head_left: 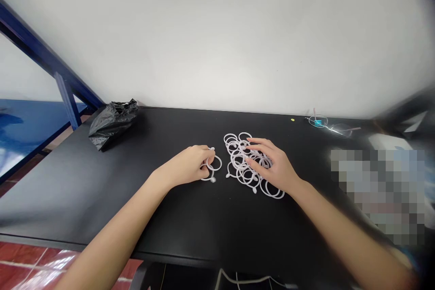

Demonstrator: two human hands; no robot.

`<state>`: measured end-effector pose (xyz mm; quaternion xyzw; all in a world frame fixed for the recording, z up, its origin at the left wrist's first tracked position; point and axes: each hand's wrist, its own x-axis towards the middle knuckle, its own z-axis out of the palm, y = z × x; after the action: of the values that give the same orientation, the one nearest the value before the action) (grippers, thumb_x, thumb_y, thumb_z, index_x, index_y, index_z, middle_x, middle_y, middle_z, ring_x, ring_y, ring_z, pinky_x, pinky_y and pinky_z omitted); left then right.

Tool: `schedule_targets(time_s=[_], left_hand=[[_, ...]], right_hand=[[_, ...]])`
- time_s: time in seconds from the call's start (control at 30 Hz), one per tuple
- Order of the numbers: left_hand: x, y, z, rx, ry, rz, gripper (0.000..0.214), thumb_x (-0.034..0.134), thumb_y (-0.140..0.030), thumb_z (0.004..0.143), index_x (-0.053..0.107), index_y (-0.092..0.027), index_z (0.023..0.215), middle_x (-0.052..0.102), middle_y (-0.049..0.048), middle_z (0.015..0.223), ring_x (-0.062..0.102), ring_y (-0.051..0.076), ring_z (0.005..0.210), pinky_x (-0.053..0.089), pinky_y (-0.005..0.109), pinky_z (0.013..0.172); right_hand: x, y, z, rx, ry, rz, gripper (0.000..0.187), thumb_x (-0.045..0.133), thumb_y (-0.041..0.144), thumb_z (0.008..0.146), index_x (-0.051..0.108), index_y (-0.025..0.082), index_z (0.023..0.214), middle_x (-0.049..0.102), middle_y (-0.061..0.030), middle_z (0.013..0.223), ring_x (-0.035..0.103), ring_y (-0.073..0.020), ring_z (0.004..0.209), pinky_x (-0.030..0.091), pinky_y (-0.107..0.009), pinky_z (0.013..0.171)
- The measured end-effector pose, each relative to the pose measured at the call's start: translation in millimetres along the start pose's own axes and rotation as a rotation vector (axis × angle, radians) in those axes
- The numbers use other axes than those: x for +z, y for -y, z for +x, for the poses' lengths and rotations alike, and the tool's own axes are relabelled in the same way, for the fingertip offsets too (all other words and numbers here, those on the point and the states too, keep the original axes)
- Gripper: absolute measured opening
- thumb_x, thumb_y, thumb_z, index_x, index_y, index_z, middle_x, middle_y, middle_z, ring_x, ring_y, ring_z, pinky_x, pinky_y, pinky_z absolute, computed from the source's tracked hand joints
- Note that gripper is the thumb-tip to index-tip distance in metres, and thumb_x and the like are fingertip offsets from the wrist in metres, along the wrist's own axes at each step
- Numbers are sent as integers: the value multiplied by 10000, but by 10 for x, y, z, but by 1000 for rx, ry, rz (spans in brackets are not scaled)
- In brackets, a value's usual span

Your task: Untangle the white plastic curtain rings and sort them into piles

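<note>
A pile of several white plastic rings lies in the middle of the black table. My right hand rests on top of the pile with its fingers stretched out and spread. My left hand is just left of the pile, fingers curled around a couple of white rings that it holds against the tabletop.
A crumpled black plastic bag sits at the table's back left. A pair of glasses lies at the back right near the white wall. A blue metal frame stands to the left. A blurred patch covers the right side.
</note>
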<state>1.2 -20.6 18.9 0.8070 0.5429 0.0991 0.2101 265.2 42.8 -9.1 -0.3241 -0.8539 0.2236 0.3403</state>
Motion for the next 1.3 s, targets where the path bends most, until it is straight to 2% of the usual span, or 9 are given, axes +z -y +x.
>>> schedule_targets(time_s=[0.2,0.37,0.47,0.67,0.83,0.9,0.97,1.07,1.3], left_hand=[[0,-6,2,37,-64,-13,171,478,-20,733,461,-190,737,484,-13,765,427,119,605,328,246,569],[16,5,27,173,-326,-80,179,479,-70,871,610,-189,896,557,38,949,533,147,806,429,264,722],[34,-19,33,174,-399,-173,213,492,-51,857,635,-193,925,579,35,952,555,136,800,440,246,694],[33,-108,41,98,-342,-324,162,511,-84,841,622,-187,899,635,1,849,568,131,757,451,261,706],[38,-127,67,43,-212,-835,76,528,-205,902,587,-157,907,634,24,844,598,121,703,504,258,665],[38,-127,80,23,-179,-996,129,561,-273,911,573,-148,879,610,20,782,564,106,640,493,241,606],[35,-127,90,0,-190,-1058,189,587,-327,910,574,-146,858,578,9,738,527,97,620,469,223,578],[34,-129,99,-12,-207,-1104,193,611,-335,904,594,-146,871,589,13,790,558,105,702,485,239,676],[46,-122,109,-67,-187,-1163,59,602,-184,858,642,-160,894,648,12,850,604,121,802,475,280,823]], right_hand=[[-6,20,5,-14,-17,-6,194,649,303,878,673,238,1059,653,-101,1238,624,-271,1147,537,-473,955],[-26,51,19,-31,-71,-5,165,651,268,876,685,232,1033,666,-99,1213,647,-261,1115,543,-449,951],[-28,65,19,-38,-93,-7,156,649,260,877,689,228,1024,674,-99,1198,658,-256,1096,550,-436,941],[-19,69,16,-65,-121,-9,146,640,256,882,695,229,1014,686,-99,1184,664,-258,1086,549,-444,941],[-27,79,25,-61,-141,-14,130,640,261,878,701,229,988,696,-102,1163,678,-262,1061,559,-446,926],[-28,80,27,-60,-146,-17,127,638,264,878,701,233,983,700,-99,1159,683,-264,1052,561,-451,922],[-27,76,27,-58,-144,-16,125,636,263,878,700,236,982,701,-96,1159,682,-263,1054,558,-452,930],[-24,66,23,-58,-143,-13,122,642,254,874,699,232,979,699,-95,1160,679,-258,1063,554,-442,940],[-25,52,17,-68,-141,-2,126,646,227,869,696,223,985,692,-97,1170,679,-248,1065,552,-420,941]])
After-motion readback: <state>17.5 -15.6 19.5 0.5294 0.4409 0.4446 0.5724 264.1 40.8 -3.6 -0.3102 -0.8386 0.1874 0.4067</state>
